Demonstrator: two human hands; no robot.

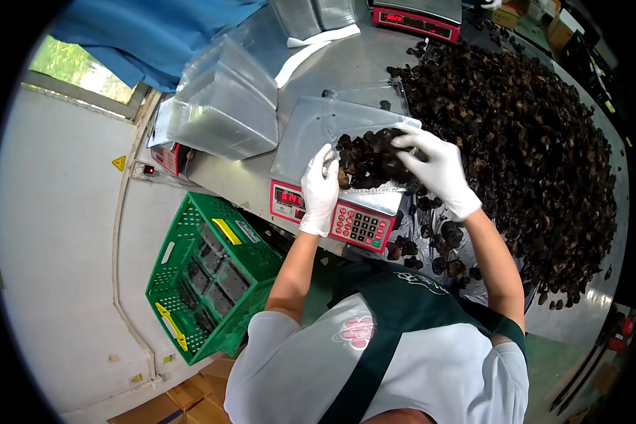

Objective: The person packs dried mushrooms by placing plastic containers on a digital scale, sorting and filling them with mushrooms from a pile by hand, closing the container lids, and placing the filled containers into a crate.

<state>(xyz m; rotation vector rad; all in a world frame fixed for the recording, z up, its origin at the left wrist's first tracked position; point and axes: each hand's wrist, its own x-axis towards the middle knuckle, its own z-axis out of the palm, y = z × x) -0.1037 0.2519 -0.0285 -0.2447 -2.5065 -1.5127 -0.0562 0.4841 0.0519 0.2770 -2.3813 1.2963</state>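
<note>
A clear plastic box [365, 189] filled with dark brown, wrinkled mushroom pieces [357, 157], which look like wood ear, rests on a red digital scale [284, 208]. My left hand [321, 189], in a white glove, grips the box's left edge between thumb and fingers. Over the box's right side, my gloved right hand [434, 166] has its fingers curved round dark mushroom pieces, partly hidden against those below. The scale's metal plate [304, 138] shows to the left of and behind the box. Red digits glow on its display.
A big mushroom heap [523, 155] covers the table's right side. Stacked clear boxes [226, 106] stand at left, near a white strip [307, 56]. Another red scale [417, 22] sits at the back. A green crate [212, 275] holding filled boxes is below left.
</note>
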